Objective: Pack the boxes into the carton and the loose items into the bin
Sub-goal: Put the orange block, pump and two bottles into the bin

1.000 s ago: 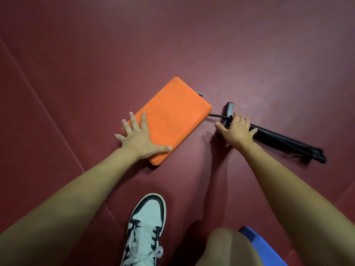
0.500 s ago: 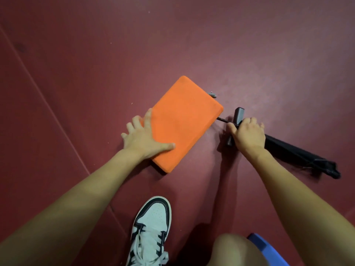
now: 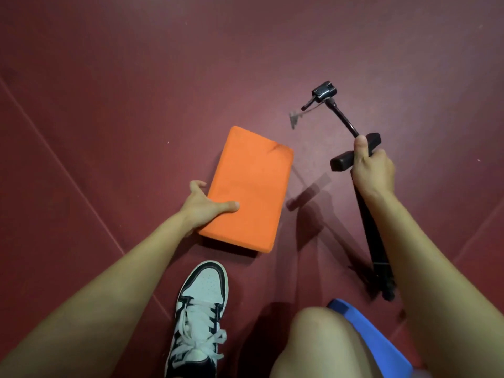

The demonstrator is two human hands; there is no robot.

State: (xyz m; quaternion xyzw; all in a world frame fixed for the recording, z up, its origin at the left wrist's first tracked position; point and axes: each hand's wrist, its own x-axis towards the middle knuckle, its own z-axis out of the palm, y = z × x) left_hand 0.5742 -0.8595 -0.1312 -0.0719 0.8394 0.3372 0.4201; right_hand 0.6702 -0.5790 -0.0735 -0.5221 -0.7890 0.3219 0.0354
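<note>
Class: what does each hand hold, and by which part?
The left hand grips the block by its near left edge, thumb on top. The right hand grips the pump at its T-handle.

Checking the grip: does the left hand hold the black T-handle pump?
No, the left hand grips the orange foam block; the right hand holds the black pump.

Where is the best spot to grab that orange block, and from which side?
By its long left edge near the close corner, coming from the left: the orange block is a flat slab, too broad to span from above, yet thin enough to pinch, thumb on top and fingers round the edge. The left hand grips it just so.
</note>
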